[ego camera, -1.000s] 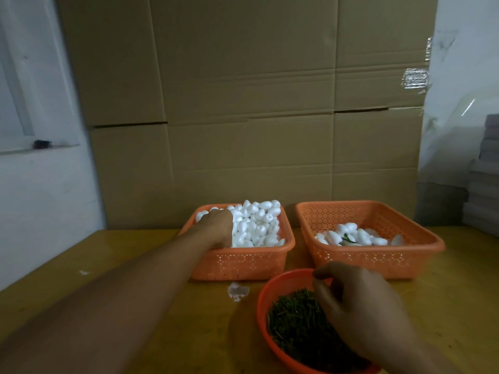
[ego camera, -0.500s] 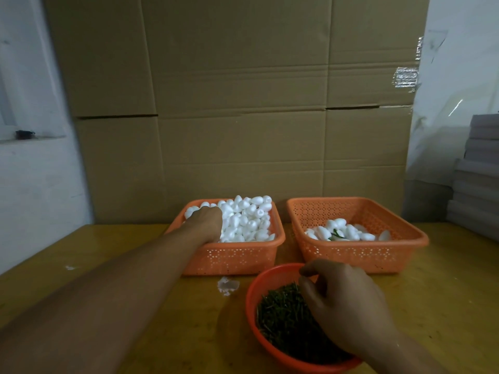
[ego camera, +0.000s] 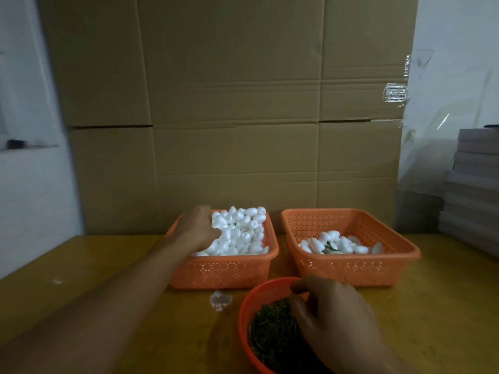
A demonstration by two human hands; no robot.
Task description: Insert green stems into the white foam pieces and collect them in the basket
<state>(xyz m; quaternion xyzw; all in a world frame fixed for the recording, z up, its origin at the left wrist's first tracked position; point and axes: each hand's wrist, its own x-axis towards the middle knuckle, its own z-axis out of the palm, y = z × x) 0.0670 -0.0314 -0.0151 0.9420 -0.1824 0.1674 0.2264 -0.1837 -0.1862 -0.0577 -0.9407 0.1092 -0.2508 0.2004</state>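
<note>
Many white foam pieces fill the left basket, and my left hand is right on top of them. The pieces lie under my fingers and to their right. My fingers curl down into the pile, but I cannot tell if they have 1 piece yet. My left arm reaches long across the table, from the near left up to that basket.

The green stems lie in a heap in the round orange bowl, close to me. They point many ways, so I cannot name 1 long line for them. My right hand hangs over the bowl, with the stems just to the left of my fingers and under them. My thumb and first finger seem to pinch together at the bowl's far edge. I cannot see a stem between them.

The right basket sits just past the bowl. It holds a few finished pieces. My right hand is the nearer 1 to it.
</note>
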